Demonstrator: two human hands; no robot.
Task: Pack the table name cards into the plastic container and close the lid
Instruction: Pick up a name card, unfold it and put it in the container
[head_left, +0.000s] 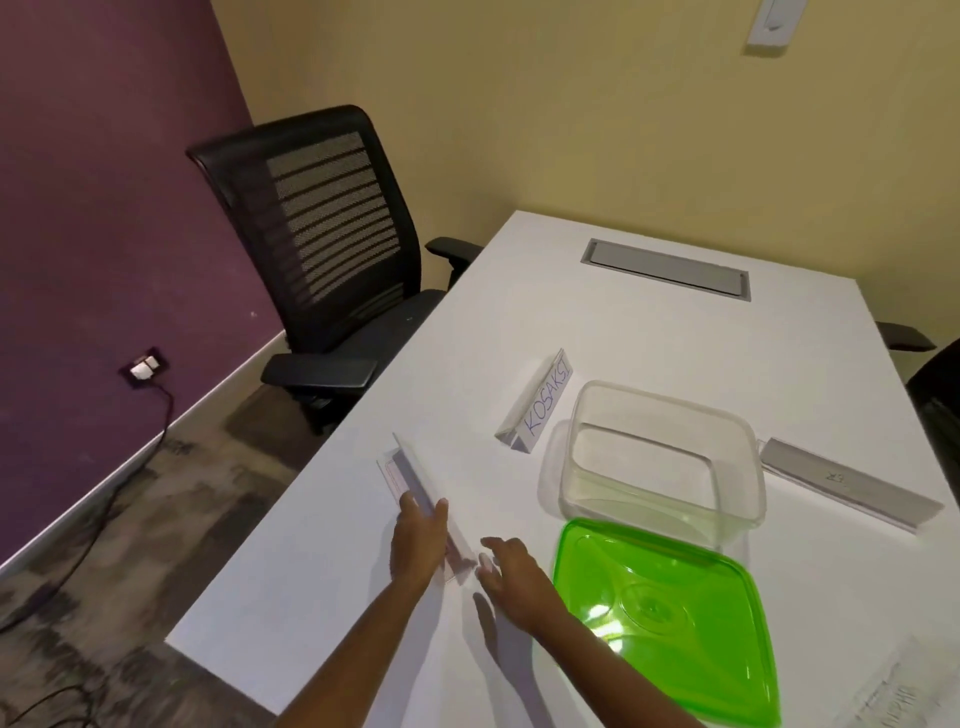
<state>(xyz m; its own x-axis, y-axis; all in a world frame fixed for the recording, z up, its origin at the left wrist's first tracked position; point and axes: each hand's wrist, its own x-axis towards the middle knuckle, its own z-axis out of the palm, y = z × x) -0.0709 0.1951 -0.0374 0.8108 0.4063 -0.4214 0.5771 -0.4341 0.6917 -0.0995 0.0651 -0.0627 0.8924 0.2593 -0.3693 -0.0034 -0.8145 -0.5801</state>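
green lid (670, 618), clear container (662, 457), white table (649, 322) (black striped-mesh chair (332, 228))

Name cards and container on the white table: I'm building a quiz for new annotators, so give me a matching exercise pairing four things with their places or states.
Things:
1. green lid
2. clear container
3. KOSAKSI card
4. card under the left hand

Places or states:
A. standing left of the container
B. open and empty
C. lying flat, nearest the camera
D. touched by the left hand

Pairs: 1-C, 2-B, 3-A, 4-D
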